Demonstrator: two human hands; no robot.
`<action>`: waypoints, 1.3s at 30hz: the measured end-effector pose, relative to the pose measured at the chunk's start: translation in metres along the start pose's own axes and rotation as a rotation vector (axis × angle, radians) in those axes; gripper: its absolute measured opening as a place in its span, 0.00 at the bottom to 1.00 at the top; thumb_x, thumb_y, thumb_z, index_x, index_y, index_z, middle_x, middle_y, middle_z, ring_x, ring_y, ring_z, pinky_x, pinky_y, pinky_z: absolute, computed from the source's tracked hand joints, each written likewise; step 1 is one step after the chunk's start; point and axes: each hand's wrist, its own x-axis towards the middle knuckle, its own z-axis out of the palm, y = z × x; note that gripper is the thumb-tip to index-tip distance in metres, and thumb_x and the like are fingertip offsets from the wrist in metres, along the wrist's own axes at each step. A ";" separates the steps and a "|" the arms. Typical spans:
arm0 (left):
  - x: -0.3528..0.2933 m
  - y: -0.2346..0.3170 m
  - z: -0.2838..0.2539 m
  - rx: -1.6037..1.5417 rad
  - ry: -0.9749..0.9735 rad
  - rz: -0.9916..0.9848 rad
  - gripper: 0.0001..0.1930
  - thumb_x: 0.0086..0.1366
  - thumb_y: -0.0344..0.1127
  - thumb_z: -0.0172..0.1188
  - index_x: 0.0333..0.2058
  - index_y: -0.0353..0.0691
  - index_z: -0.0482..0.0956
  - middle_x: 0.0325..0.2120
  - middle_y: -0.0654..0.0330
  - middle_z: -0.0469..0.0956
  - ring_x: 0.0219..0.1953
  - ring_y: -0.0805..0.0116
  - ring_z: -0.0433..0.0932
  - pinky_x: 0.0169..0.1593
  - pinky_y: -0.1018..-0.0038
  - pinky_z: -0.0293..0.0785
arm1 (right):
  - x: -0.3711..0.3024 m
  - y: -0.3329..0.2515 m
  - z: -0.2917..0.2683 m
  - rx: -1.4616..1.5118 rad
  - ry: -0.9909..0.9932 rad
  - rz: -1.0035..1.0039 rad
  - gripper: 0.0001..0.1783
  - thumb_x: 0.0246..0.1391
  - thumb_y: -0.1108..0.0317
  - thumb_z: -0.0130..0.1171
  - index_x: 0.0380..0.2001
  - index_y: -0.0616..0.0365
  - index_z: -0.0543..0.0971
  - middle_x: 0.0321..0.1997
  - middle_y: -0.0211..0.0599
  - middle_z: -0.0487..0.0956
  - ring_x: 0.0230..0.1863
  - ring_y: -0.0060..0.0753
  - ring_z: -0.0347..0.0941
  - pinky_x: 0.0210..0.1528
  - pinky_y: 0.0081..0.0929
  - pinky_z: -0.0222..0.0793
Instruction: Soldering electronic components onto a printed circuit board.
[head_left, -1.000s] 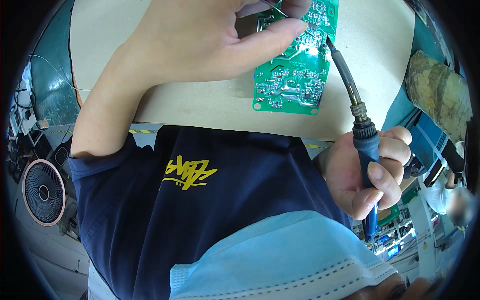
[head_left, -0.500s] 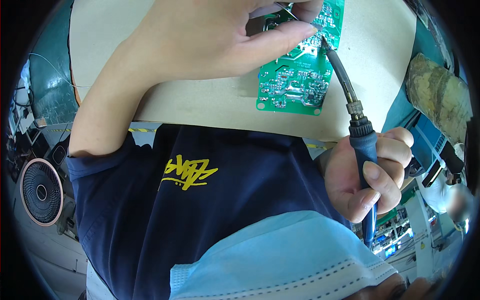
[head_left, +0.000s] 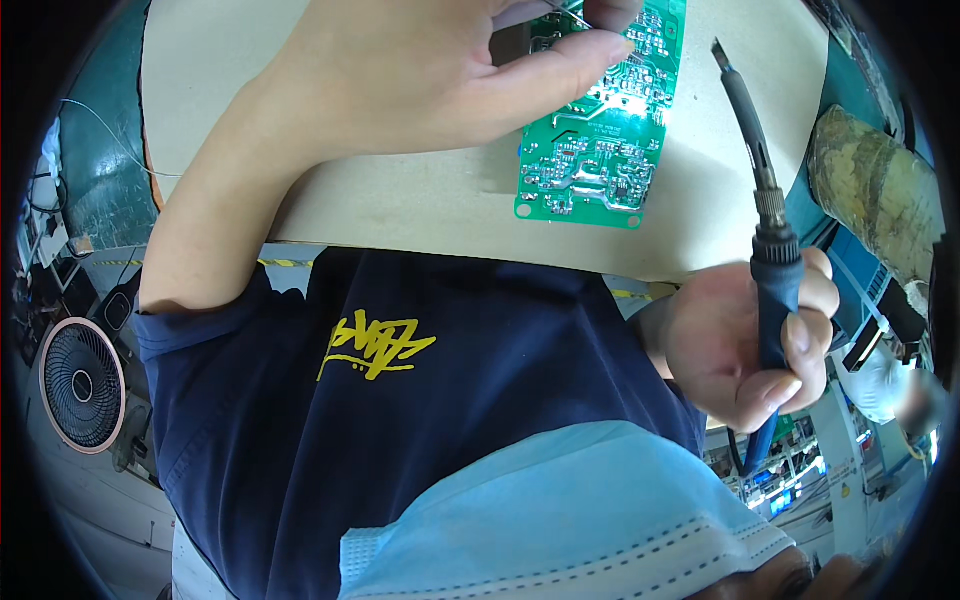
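A green circuit board (head_left: 590, 165) with many small parts and shiny solder joints lies on a beige work sheet (head_left: 390, 205). My left hand (head_left: 430, 85) reaches over the board's upper left, thumb and fingers closed around a thin silvery solder wire (head_left: 568, 12). Part of that wire and of the board is hidden beneath the hand. In my right hand (head_left: 745, 345) is a soldering iron (head_left: 776, 275) with a dark blue handle. Its tip points up and stands apart from the board, to its right.
A round fan (head_left: 83, 385) stands at the lower left. A stained, pale cylindrical thing (head_left: 872, 185) and a blue rack (head_left: 865, 285) are at the right. A thin pale wire (head_left: 120, 145) curves over the green table surface (head_left: 105, 190) at the left.
My right hand has moved right, taking the soldering iron's tip off the board. The left hand has hardly moved, and a bright glare now shows on the board.
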 end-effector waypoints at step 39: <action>0.204 0.030 -0.154 0.947 -0.127 -0.356 0.29 0.63 0.56 0.67 0.47 0.31 0.84 0.29 0.55 0.84 0.27 0.73 0.79 0.30 0.75 0.72 | -0.001 0.007 0.006 0.091 0.094 0.390 0.28 0.74 0.52 0.44 0.62 0.65 0.66 0.38 0.50 0.78 0.33 0.38 0.79 0.44 0.37 0.72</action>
